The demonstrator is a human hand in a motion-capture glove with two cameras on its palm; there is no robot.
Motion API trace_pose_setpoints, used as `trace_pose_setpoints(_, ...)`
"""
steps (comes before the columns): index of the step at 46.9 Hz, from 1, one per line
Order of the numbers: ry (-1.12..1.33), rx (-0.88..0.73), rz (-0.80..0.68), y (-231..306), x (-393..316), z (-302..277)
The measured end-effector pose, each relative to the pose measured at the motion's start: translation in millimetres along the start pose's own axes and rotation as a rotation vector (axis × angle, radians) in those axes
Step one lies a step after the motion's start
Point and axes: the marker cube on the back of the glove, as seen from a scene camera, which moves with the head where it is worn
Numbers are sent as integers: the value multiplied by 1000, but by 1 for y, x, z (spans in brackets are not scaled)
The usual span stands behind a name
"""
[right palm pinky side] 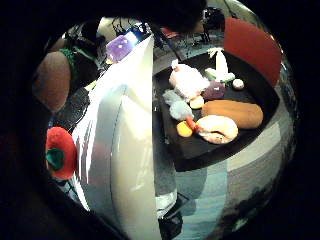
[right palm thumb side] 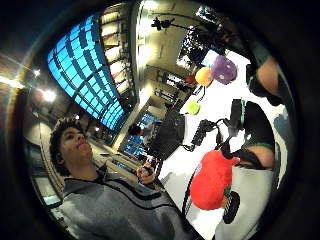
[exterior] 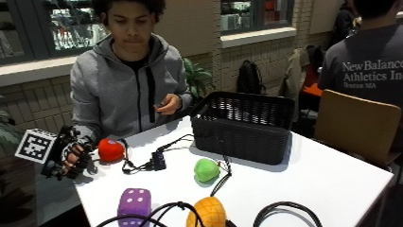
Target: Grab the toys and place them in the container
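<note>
**Now at the red toy, not yet lifted**

Seen from outside, the gloved right hand [exterior: 70,158] hangs off the tabletop [exterior: 327,184] edge, fingers loosely curled around nothing, just beside the red toy [exterior: 110,150]. Whether a fingertip touches it cannot be told. The basket [exterior: 242,125] stands well apart from the red toy, toward the far side of the tabletop. Between them, nearer the basket, lies the green toy [exterior: 205,170]; the purple die [exterior: 134,204] and orange toy [exterior: 209,213] sit at the near edge, away from the basket, among black cables [exterior: 189,142].

All four look like plush: probably light, soft and squashy, not fragile or slippery. The red toy is rounded, so a wrap across its widest part should hold best. A cable runs close by and could snag.
</note>
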Motion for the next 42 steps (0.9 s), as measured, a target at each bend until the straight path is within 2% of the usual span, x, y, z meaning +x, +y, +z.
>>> trace_pose_setpoints(6,9,7,-48,3,-5,-2)
trace_pose_setpoints(13,175,-157,-173,11,-24,-8)
trace_pose_setpoints(19,265,-190,-121,1,-46,2)
trace_pose_setpoints(25,378,-360,-10,22,-58,0)
trace_pose_setpoints(31,549,-447,47,22,-58,-1)
trace_pose_setpoints(42,584,-481,-53,23,-63,13)
